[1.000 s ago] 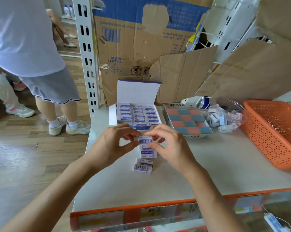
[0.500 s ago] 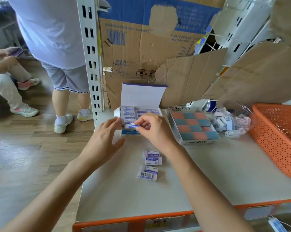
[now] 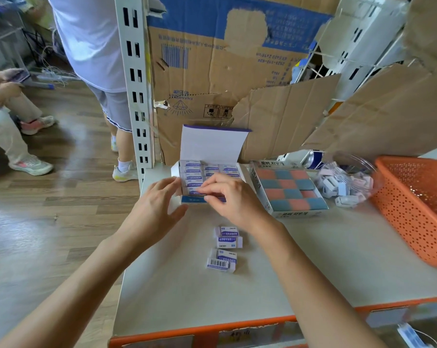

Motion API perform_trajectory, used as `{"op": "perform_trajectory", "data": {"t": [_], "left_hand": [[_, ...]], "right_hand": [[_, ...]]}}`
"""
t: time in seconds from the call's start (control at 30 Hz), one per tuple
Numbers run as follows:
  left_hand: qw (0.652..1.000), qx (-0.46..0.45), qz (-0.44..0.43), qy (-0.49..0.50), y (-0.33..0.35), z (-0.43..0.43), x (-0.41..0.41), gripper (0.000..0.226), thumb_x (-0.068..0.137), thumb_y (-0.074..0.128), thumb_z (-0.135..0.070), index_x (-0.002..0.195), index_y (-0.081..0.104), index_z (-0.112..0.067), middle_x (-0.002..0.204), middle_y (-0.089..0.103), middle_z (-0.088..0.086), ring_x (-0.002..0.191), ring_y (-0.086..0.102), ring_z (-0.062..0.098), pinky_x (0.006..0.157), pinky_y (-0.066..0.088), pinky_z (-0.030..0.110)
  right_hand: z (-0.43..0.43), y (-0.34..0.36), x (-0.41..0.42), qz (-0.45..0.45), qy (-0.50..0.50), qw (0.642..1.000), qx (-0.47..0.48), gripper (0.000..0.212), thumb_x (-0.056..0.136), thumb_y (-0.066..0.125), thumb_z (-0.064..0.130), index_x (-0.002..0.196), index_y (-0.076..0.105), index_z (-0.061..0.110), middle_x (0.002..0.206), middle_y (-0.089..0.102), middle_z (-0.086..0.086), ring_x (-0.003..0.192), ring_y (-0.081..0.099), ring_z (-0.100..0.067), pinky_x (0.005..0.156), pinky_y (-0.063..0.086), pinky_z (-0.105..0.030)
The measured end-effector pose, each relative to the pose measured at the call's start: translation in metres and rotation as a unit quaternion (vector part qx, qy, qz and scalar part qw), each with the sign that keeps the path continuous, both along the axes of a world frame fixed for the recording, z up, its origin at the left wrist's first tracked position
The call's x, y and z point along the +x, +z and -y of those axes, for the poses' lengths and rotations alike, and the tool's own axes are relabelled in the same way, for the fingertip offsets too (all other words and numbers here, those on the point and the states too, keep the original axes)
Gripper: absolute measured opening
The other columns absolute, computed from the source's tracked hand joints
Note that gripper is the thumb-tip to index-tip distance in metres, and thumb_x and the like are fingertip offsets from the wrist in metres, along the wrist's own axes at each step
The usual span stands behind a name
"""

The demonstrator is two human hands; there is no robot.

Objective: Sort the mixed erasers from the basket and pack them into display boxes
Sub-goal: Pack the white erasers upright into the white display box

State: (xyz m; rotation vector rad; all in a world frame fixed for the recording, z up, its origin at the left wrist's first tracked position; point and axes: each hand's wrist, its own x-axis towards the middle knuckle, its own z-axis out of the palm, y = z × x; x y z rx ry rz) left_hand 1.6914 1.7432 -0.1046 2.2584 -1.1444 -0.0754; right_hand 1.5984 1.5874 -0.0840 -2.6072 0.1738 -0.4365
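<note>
Seating a white-and-purple eraser (image 3: 195,191) in the nearest row of the open display box (image 3: 193,200), at its left column. Pinching that eraser with the right hand (image 3: 233,199), fingers (image 3: 207,189) curled onto its end, probably to slide it down flush with its neighbours. Bracing the box's left wall with the left hand (image 3: 154,207), fingers straight and spread, gripping nothing, presumably to stop the light carton skating across the worktop (image 3: 312,259) under the push. Lid (image 3: 212,146) propped upright at the back, out of the way of loading.

Counting now:
- Four loose erasers (image 3: 229,242) of the same kind on the worktop just in front of the box, in two touching pairs, within easy reach of both hands. Apparently staged as the next to go in.
- Three columns inside the box, full tally hidden by the hands.
- Just to the right, a second display box (image 3: 295,214) showing twelve pink and blue erasers in a checker, three across and four deep. Seemingly full.
- Beyond it, one clear tub (image 3: 348,182) of small mixed erasers, too jumbled to count.
- One orange basket (image 3: 413,209) at the right edge, its inside mostly out of frame.

Judging from this, sorting well along and this box close to packed.
</note>
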Motion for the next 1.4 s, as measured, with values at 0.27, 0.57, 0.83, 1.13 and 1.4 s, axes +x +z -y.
{"op": "perform_trajectory", "data": {"t": [0.27, 0.57, 0.83, 1.13, 1.4], "left_hand": [[0.994, -0.051, 0.097, -0.012, 0.007, 0.0, -0.014, 0.047, 0.082, 0.067, -0.023, 0.126, 0.055, -0.013, 0.132, 0.053, 0.008, 0.126, 0.044, 0.027, 0.101, 0.038, 0.04], [0.978, 0.043, 0.033, -0.202, 0.019, 0.016, -0.05, 0.028, 0.086, 0.06, -0.038, 0.112, 0.064, -0.029, 0.101, 0.057, -0.011, 0.091, 0.053, 0.007, 0.078, 0.045, 0.019], [0.97, 0.088, -0.005, -0.225, 0.025, 0.022, -0.055, 0.016, 0.087, 0.061, -0.028, 0.102, 0.063, -0.023, 0.101, 0.059, -0.008, 0.088, 0.052, 0.003, 0.077, 0.045, 0.014], [0.959, -0.148, -0.232, -0.061, 0.028, 0.02, -0.048, 0.013, 0.081, 0.068, -0.014, 0.087, 0.066, -0.025, 0.071, 0.062, -0.007, 0.063, 0.061, 0.004, 0.058, 0.045, 0.011], [0.883, -0.236, -0.406, -0.004, 0.038, 0.023, -0.053, 0.012, 0.082, 0.066, -0.005, 0.081, 0.058, -0.014, 0.074, 0.066, 0.002, 0.06, 0.059, 0.002, 0.051, 0.041, 0.008]], "right_hand": [[0.016, 0.0, -0.031, 0.028, -0.054, 0.997, 0.037, 0.019, 0.086, 0.062, 0.012, 0.104, 0.069, 0.012, 0.103, 0.064, 0.001, 0.088, 0.061, -0.009, 0.077, 0.046, -0.017], [0.021, -0.01, -0.064, 0.034, -0.097, 0.995, -0.003, 0.025, 0.084, 0.059, 0.012, 0.107, 0.069, 0.01, 0.109, 0.064, -0.001, 0.102, 0.058, -0.015, 0.09, 0.039, -0.017], [0.018, -0.013, -0.074, 0.048, -0.098, 0.993, 0.034, 0.025, 0.084, 0.062, 0.008, 0.108, 0.069, 0.012, 0.112, 0.062, 0.0, 0.105, 0.055, -0.009, 0.091, 0.034, -0.006], [-0.001, -0.004, -0.074, 0.067, -0.105, 0.967, 0.223, 0.027, 0.093, 0.049, 0.004, 0.112, 0.065, 0.013, 0.097, 0.068, 0.008, 0.09, 0.064, -0.004, 0.083, 0.049, -0.018], [-0.03, 0.01, -0.057, 0.084, -0.108, 0.907, 0.397, 0.027, 0.09, 0.057, 0.005, 0.088, 0.062, 0.032, 0.074, 0.066, 0.005, 0.06, 0.062, -0.008, 0.06, 0.053, -0.022]]}}
